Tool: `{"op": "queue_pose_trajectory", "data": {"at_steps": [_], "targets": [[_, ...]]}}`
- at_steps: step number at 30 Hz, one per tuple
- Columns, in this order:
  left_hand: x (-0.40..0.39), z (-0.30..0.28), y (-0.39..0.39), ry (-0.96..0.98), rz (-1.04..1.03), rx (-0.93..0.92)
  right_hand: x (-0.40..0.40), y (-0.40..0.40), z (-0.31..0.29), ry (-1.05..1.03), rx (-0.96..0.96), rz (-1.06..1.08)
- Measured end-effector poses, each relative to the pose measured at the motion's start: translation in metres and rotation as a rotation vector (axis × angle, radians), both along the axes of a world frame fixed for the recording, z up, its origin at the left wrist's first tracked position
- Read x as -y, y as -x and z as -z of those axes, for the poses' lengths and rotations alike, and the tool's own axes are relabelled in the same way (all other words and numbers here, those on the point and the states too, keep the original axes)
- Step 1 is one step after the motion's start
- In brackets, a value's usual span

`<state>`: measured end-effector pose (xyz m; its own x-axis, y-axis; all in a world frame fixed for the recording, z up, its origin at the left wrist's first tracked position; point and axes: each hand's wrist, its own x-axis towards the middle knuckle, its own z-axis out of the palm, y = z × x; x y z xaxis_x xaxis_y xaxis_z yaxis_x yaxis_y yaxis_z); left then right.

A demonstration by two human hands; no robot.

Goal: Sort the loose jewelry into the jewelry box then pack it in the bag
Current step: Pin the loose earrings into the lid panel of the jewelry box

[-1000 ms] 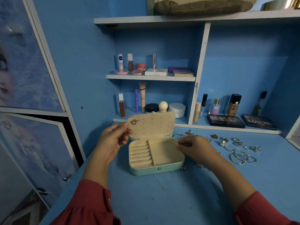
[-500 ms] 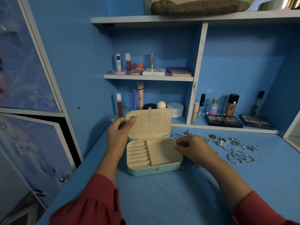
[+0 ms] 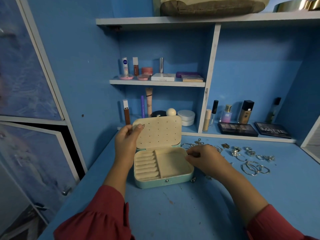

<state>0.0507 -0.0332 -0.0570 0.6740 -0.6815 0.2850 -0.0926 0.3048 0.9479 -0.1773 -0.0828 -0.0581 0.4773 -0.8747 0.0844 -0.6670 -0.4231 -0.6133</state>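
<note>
Open jewelry box (image 3: 163,168) at centre of the blue desk (image 3: 199,208), mint outside, cream lining, lid (image 3: 158,133) propped upright at 12 o'clock of the tray. Inside the tray: ring rolls (image 3: 146,166) on the 9 o'clock side, a bare square compartment (image 3: 173,164) on the 3 o'clock side. On the lid's punched panel, a small gold earring (image 3: 143,126) at the upper corner toward 10 o'clock. Left hand (image 3: 127,142) at 10 o'clock of the box, thumb and fingers wrapped over the lid's edge, thumb tip touching or just beside the earring; cannot tell whether pinching the earring itself. Right hand (image 3: 205,158) at 3 o'clock of the box, resting at the tray's rim, fingers curled inward; cannot tell whether anything held inside. Red sleeves on both forearms. Loose jewelry spread at 3 o'clock beyond the right hand: chains (image 3: 197,143) near the lid's hinge corner, a gold charm (image 3: 225,145), rings (image 3: 250,152), silver hoops (image 3: 254,168) farther out. One tiny piece (image 3: 193,179) just beside the box's front corner at 5 o'clock. At 12 o'clock, shelves with cosmetics: a Nivea tube (image 3: 125,65), a white jar (image 3: 186,117), two eyeshadow palettes (image 3: 237,129). Bag (image 3: 211,6) on the top shelf, far toward 12 o'clock.
</note>
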Motion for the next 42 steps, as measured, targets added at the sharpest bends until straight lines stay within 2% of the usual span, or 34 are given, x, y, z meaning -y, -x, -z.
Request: {"op": "queue_pose_trajectory", "data": {"at_steps": [11,21,30,36,42], "targets": [[0.0008,-0.0018,0.0043,-0.032,-0.035,0.073,0.0011,0.0004,-0.0001,0.032,-0.006,-0.009],[0.0015,0.0,0.0064,-0.069,-0.11,0.256,0.0008,0.0007,-0.0002,0.02,-0.006,-0.012],[-0.0012,-0.0022,0.0091,-0.04,-0.063,0.095,0.0031,0.0014,0.0012,0.032,-0.02,-0.029],[-0.004,-0.0029,0.0085,-0.077,-0.062,0.223,0.0029,0.0016,0.0011,0.036,-0.025,-0.043],[-0.0046,-0.0019,0.0047,-0.084,-0.049,0.215,0.004,0.0014,0.0026,0.036,-0.007,-0.035]]}}
